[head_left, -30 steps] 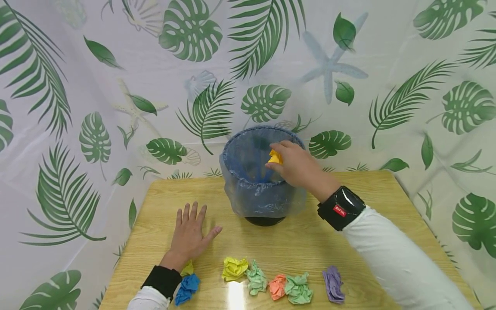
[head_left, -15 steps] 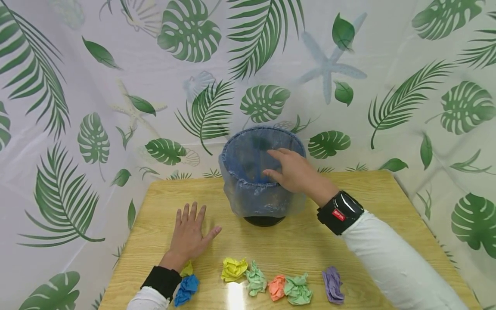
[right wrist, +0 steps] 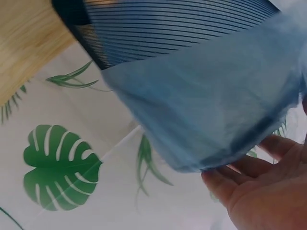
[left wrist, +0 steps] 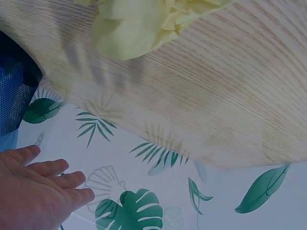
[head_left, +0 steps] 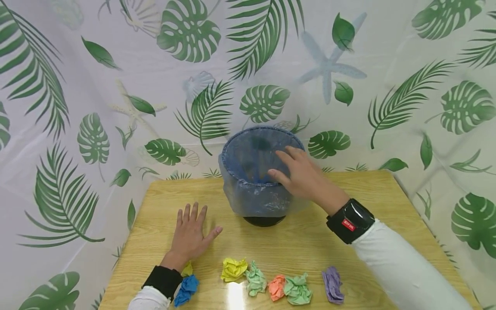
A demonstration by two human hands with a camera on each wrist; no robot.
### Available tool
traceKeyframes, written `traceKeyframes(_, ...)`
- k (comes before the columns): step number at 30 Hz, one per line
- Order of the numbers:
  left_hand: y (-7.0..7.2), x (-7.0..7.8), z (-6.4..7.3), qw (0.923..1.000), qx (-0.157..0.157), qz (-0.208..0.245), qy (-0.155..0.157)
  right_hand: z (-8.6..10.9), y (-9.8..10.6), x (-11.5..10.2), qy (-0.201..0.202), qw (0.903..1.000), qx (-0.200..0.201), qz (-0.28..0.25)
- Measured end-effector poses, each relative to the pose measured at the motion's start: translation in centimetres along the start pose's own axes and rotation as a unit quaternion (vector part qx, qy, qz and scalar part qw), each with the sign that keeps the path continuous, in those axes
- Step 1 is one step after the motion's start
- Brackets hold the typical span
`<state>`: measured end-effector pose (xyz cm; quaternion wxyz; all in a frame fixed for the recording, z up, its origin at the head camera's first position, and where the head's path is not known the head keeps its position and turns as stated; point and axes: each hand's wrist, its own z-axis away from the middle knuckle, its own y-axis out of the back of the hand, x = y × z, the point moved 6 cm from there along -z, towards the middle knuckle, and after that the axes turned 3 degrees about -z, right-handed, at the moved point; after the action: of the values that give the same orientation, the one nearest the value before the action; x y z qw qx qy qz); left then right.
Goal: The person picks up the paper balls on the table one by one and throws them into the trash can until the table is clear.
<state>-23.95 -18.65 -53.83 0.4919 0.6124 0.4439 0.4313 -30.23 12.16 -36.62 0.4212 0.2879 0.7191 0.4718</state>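
Observation:
A bin lined with a blue plastic bag point(head_left: 257, 200) stands at the table's far edge. Over its right rim is my right hand point(head_left: 302, 174), fingers spread and holding nothing. In the right wrist view that hand point(right wrist: 268, 187) appears beside the bag-covered rim point(right wrist: 206, 120). My left hand point(head_left: 190, 237) lies with fingers apart on the table, left of the bin. Near its wrist are a yellow crumpled paper point(head_left: 187, 269), partly hidden, and a blue crumpled paper point(head_left: 187, 289). The left wrist view has the left hand point(left wrist: 38, 191) with its fingers extended.
Along the front of the wooden table point(head_left: 217, 241) lie more paper balls: a yellow one point(head_left: 234, 269), a light green one point(head_left: 255, 279), an orange one point(head_left: 277, 287), another green one point(head_left: 298, 289) and a purple one point(head_left: 333, 285). A leaf-patterned sheet point(head_left: 271, 56) hangs behind.
My right hand let go of an orange-yellow crumpled paper over the bin; it no longer shows. That hand has since shifted slightly right. The left hand has stayed in place.

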Motion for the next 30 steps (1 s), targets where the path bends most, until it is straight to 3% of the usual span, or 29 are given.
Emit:
traceKeyframes(13,0.0,-0.2,0.3,1.0,0.002,-0.004,0.002,4.1,-0.3,4.7,-0.018,0.9986,0.047,-0.016)
traceKeyframes(20,0.2,-0.3,0.2,1.0,0.005,0.001,-0.001,6.7,-0.7,7.5,-0.026,0.9973,0.069,0.005)
traceKeyframes(30,0.1,-0.4,0.4,0.9999,0.01,-0.003,-0.003,10.9,-3.9,10.9,-0.051,0.9967,0.052,0.035)
